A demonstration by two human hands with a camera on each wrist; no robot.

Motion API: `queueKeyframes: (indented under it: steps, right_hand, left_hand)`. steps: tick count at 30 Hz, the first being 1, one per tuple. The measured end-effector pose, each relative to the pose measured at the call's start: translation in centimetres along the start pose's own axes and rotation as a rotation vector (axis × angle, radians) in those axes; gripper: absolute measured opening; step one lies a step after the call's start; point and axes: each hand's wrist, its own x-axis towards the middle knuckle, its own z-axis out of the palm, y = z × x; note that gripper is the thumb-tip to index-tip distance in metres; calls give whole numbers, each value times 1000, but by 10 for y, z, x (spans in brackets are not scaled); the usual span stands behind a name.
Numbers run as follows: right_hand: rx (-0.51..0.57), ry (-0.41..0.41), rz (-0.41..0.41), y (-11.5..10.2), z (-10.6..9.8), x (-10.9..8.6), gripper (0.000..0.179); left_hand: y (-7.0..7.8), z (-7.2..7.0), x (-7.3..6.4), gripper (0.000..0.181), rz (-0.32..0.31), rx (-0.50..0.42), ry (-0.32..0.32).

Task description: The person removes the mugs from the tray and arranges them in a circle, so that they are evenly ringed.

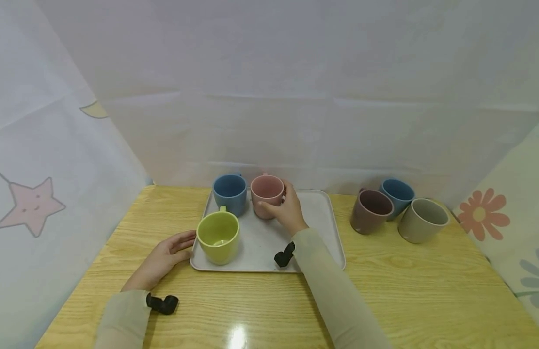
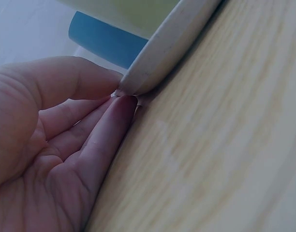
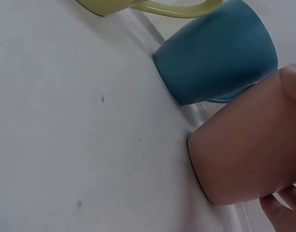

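Observation:
My right hand (image 1: 291,209) holds a pink mug (image 1: 267,188) by its body, thumb on the near side and fingers round the right side. In the right wrist view the base of the mug is right at the tray surface. Beside it on the tray (image 1: 261,247) stands a blue mug (image 1: 229,194), and nearer the front left a yellow-green mug (image 1: 219,240). At the left end of the tray, my left hand (image 1: 165,257) pinches the rim; its fingertips (image 2: 125,105) meet right at the edge, low over the table.
On the right of the wooden table (image 1: 404,291) a mauve mug (image 1: 370,213), another blue mug (image 1: 398,194) and a grey-beige mug (image 1: 422,222) stand close together. A pale cloth backdrop (image 1: 295,97) rises behind the table and along both sides.

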Motion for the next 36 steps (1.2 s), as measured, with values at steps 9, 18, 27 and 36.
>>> queueKeyframes:
  steps: [9,18,27,36]
  right_hand:
    - [-6,-3,-9,2,-5,-1,88]
    - [19,13,-35,4,-14,-11,88]
    - [36,36,-29,4,-31,-29,86]
    - [83,41,-40,2,-64,-48,82]
  left_hand:
    - [-3,1,1,65,23,0,-1]
    - [-2,1,0,65,32,13,4]
    - [-3,1,0,65,34,1,-1]
    - [-2,2,0,66,30,-2,-5]
